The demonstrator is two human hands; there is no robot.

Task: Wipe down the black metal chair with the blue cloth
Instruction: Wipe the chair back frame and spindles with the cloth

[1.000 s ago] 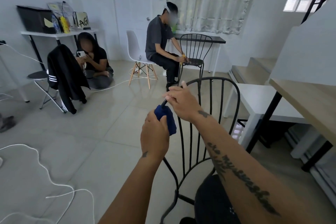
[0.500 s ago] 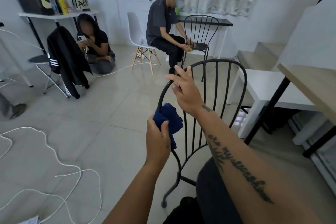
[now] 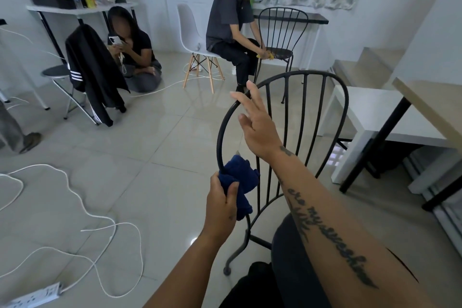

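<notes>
Blue cloth [image 3: 241, 182] is clamped in the left hand [image 3: 221, 207] around the chair [image 3: 335, 87] back's left rail, low down. Right hand [image 3: 257, 127] hovers with fingers spread, holding nothing. Spindles, seat and legs likely remain unwiped.

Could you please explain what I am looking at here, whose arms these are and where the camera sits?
No machine is involved: a person wears a wide-angle camera on the head, looking forward and down, so the two bare arms reaching in from below are the wearer's own. The left hand grips a blue cloth wrapped around the left side of the curved backrest frame of the black metal chair. The right hand is open, fingers spread at the top of that frame, holding nothing. On the tiled floor lie white cables and a power strip. Across the room, a seated person works at a second black chair.
</notes>
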